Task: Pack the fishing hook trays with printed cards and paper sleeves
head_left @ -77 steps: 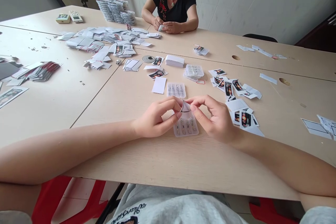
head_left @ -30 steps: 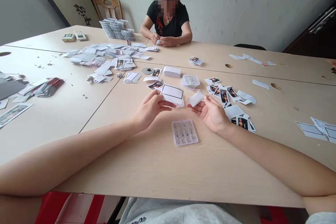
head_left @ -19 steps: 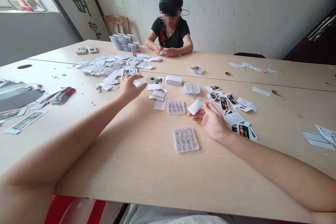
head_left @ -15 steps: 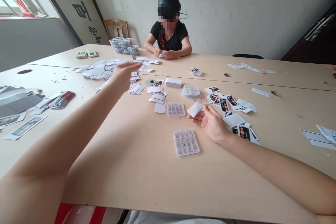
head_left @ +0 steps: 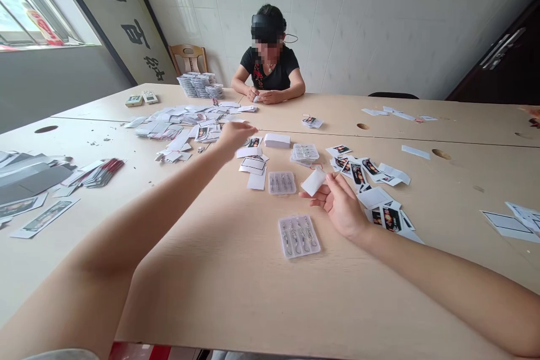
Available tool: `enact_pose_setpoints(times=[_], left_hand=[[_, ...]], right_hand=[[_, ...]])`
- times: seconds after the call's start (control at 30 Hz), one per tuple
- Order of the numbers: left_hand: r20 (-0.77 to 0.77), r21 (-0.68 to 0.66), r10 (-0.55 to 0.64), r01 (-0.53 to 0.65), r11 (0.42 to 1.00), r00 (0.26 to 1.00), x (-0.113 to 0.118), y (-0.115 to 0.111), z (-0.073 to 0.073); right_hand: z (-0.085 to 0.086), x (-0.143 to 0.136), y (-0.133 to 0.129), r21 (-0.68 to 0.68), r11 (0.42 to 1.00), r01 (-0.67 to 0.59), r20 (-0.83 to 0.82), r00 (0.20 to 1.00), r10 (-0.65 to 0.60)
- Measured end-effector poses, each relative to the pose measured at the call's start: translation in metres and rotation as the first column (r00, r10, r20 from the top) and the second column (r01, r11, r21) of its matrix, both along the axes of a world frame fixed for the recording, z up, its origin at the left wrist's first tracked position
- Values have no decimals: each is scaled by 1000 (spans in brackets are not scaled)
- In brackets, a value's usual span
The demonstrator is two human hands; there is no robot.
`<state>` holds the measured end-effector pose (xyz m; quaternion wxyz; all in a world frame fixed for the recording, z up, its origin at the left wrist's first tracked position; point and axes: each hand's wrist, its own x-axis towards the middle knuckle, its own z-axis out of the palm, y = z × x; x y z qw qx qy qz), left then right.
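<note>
Raised over the table's middle, my left hand point(head_left: 237, 136) is nearest the small cards and the stack of white slips point(head_left: 277, 140). Its fingers stretch rightward, nothing visible in them; their undersides are hidden. My right hand point(head_left: 342, 205) pinches a small white paper slip point(head_left: 314, 181) between thumb and fingers. Below it lies a clear plastic box point(head_left: 299, 236) with compartments holding metal fishing hooks. A second such box point(head_left: 282, 183) is farther back, and a stacked pair or more of boxes point(head_left: 305, 152) stands behind that. Bordered white cards point(head_left: 253, 166) lie below my left hand.
Black printed cards point(head_left: 391, 218) are scattered right of my right hand. A heap of white papers point(head_left: 164, 121) covers the left back, near stacked round packs point(head_left: 198, 85). Across the table a person point(head_left: 270, 67) handles something small. Grey sheets point(head_left: 34, 177) lie far left.
My left hand has moved right and lower in view, from over the paper heap towards the stack of white slips. My right hand still holds its slip. The camera view has tilted slightly upward.
</note>
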<state>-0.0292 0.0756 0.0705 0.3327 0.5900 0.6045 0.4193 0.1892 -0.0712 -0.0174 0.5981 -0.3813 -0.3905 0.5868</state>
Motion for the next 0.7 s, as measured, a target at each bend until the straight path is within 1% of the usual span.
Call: enact_pose_setpoints(times=[0.07,0.1,0.13,0.17,0.2,0.23,0.3,0.33,0.37,0.4,0.43,0.57,0.63,0.7], left_hand=[[-64,22,-131,133,991,989,14,-34,-10],[-91,36,-192,196,980,977,19,-53,-17],[-138,52,-278,287,956,951,24,-71,-25],[-282,86,-412,451,888,866,27,-88,-32],[-412,104,-475,558,824,778,28,-103,-39],[-517,120,-501,638,760,694,29,-115,-44],[-699,190,-472,776,601,537,28,-129,-49],[-749,210,-447,815,539,489,26,-132,-49],[-781,222,-427,841,494,456,25,-133,-49],[-796,222,-419,854,471,437,23,-133,-48],[-802,214,-418,859,466,427,22,-131,-48],[-824,175,-409,863,474,392,20,-124,-48],[-842,166,-391,869,466,370,20,-123,-49],[-861,160,-373,880,447,345,21,-122,-50]], right_hand=[[-1,0,2,-19,999,41,27,999,-41],[-2,-1,2,-24,998,60,51,997,-59],[-2,-2,3,-23,997,75,87,994,-72],[-3,-3,3,-13,996,84,134,988,-82],[-4,-4,2,5,996,89,187,978,-88],[-6,-5,0,28,995,91,243,965,-95],[-8,-8,-4,91,993,81,349,931,-107],[-9,-9,-7,129,989,64,395,912,-111],[-10,-10,-9,173,984,41,438,892,-114],[-11,-10,-12,219,976,13,482,868,-120],[-11,-10,-14,261,965,-19,530,838,-127],[-6,-6,-21,357,920,-159,702,696,-153],[-3,-4,-22,410,881,-238,742,649,-170],[-1,-3,-23,460,832,-311,761,620,-190]])
